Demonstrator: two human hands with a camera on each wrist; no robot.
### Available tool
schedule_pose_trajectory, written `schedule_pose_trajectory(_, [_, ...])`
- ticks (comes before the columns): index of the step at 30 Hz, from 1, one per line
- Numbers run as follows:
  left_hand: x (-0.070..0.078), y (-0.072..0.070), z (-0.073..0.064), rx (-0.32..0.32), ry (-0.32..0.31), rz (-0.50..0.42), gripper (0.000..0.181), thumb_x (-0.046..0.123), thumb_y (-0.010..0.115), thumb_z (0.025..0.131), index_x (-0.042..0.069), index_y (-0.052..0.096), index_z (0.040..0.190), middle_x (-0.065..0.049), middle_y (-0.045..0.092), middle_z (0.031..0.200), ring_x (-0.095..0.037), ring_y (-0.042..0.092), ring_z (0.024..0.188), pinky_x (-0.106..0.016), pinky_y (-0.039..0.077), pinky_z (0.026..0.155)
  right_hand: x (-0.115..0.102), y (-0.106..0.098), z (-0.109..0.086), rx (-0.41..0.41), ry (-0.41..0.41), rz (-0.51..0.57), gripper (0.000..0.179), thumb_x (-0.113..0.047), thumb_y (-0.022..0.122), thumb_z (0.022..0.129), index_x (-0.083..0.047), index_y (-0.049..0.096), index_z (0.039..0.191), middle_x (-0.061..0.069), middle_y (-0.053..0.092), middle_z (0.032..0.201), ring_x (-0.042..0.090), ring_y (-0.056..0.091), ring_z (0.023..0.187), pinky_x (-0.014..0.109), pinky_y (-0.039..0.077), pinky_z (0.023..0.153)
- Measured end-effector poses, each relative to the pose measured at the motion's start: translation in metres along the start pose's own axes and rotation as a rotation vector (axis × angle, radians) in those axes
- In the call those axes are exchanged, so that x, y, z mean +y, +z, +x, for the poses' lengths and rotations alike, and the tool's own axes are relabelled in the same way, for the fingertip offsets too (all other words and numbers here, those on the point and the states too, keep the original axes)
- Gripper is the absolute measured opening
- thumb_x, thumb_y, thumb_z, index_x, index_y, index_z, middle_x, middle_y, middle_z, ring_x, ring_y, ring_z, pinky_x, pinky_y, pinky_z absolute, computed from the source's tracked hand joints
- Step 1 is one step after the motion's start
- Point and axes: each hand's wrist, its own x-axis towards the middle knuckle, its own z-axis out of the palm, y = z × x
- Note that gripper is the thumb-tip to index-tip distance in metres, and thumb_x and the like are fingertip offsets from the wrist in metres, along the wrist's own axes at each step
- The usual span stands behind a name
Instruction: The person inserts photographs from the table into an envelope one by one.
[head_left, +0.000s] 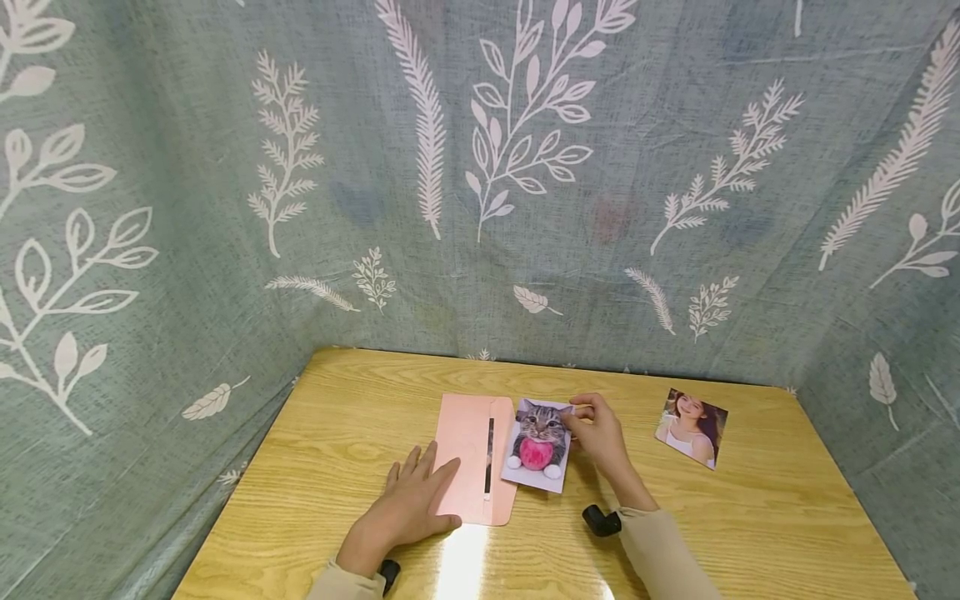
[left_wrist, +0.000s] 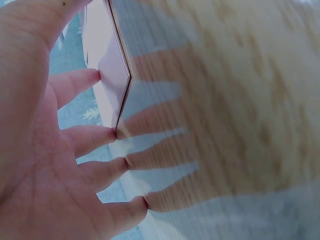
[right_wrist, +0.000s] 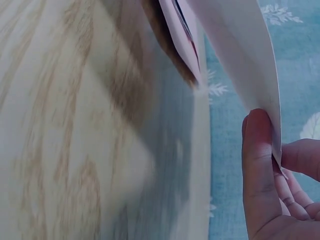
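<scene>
A pink envelope (head_left: 459,425) lies on the table with its flap side to the right. Through its long slot shows a dark strip of something inside. My left hand (head_left: 405,510) rests with spread fingers at the envelope's lower left; in the left wrist view, fingertips touch the envelope (left_wrist: 112,75) and the tabletop. Between thumb and fingers, my right hand (head_left: 600,437) pinches the upper right edge of a cat photo (head_left: 537,450). The right wrist view shows this photo's pale back (right_wrist: 245,55), lifted off the table beside the envelope's edge (right_wrist: 175,35).
A second photo (head_left: 692,427), of a person in a white top, lies at the table's right. The wooden table (head_left: 337,408) ends at a leaf-patterned curtain (head_left: 465,292) behind and at the sides. Bright glare falls on the near edge.
</scene>
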Motion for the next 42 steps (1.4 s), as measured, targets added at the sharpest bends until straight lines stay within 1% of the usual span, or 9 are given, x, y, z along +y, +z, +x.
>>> schedule_pose_trajectory(7, [0.000,0.001,0.000,-0.001,0.002,0.005,0.085,0.053,0.074,0.086,0.018,0.039,0.156,-0.026,0.015,0.162,-0.052,0.012,0.146,-0.073,0.012,0.109,0.001,0.008,0.001,-0.003,0.003,0.001,0.032,-0.002,0.071,0.091,0.003,0.057,0.120,0.012,0.067,0.088,0.023,0.067,0.059,0.045,0.060,0.058])
schedule_pose_trajectory(14, [0.001,-0.001,0.001,0.000,-0.002,0.005,0.085,0.052,0.074,0.086,0.018,0.039,0.155,-0.027,0.016,0.161,-0.052,0.011,0.145,-0.073,0.012,0.109,0.002,0.019,0.004,-0.006,-0.006,-0.024,0.030,-0.002,0.072,0.090,0.001,0.059,0.117,0.010,0.066,0.085,0.019,0.065,0.060,0.040,0.059,0.055])
schedule_pose_trajectory(18, [0.001,-0.001,0.001,-0.001,0.004,0.011,0.085,0.052,0.074,0.086,0.018,0.039,0.155,-0.027,0.016,0.161,-0.053,0.012,0.145,-0.073,0.013,0.109,0.004,0.024,0.004,-0.013,-0.011,-0.031,0.029,-0.001,0.071,0.089,0.002,0.058,0.115,0.010,0.066,0.083,0.019,0.064,0.060,0.039,0.059,0.053])
schedule_pose_trajectory(23, [0.000,-0.001,0.001,0.002,0.000,0.015,0.085,0.052,0.074,0.086,0.018,0.039,0.155,-0.027,0.016,0.161,-0.053,0.012,0.145,-0.073,0.013,0.109,0.006,0.031,0.005,-0.020,-0.001,-0.042,0.027,-0.001,0.072,0.089,0.000,0.059,0.113,0.009,0.067,0.082,0.018,0.064,0.059,0.039,0.058,0.052])
schedule_pose_trajectory(30, [0.001,-0.001,0.001,-0.001,-0.007,0.008,0.085,0.052,0.075,0.086,0.018,0.039,0.156,-0.027,0.016,0.161,-0.052,0.011,0.146,-0.073,0.012,0.109,0.004,0.038,0.004,-0.051,-0.014,-0.039,0.028,-0.001,0.069,0.090,0.004,0.058,0.116,0.009,0.066,0.082,0.019,0.064,0.062,0.039,0.058,0.051])
schedule_pose_trajectory(37, [0.001,-0.001,0.001,-0.001,-0.006,0.003,0.085,0.052,0.075,0.086,0.018,0.039,0.156,-0.026,0.016,0.162,-0.052,0.011,0.146,-0.074,0.012,0.109,0.002,0.046,0.002,-0.077,-0.027,-0.028,0.028,0.001,0.069,0.089,0.005,0.058,0.115,0.009,0.066,0.081,0.019,0.064,0.057,0.037,0.058,0.049])
schedule_pose_trajectory(42, [0.001,-0.001,0.000,0.001,0.000,0.008,0.086,0.053,0.074,0.086,0.018,0.039,0.156,-0.027,0.016,0.162,-0.052,0.011,0.145,-0.073,0.013,0.109,0.001,0.051,0.002,-0.106,-0.031,-0.023,0.029,0.001,0.068,0.090,0.005,0.057,0.116,0.009,0.065,0.082,0.020,0.065,0.062,0.037,0.058,0.051])
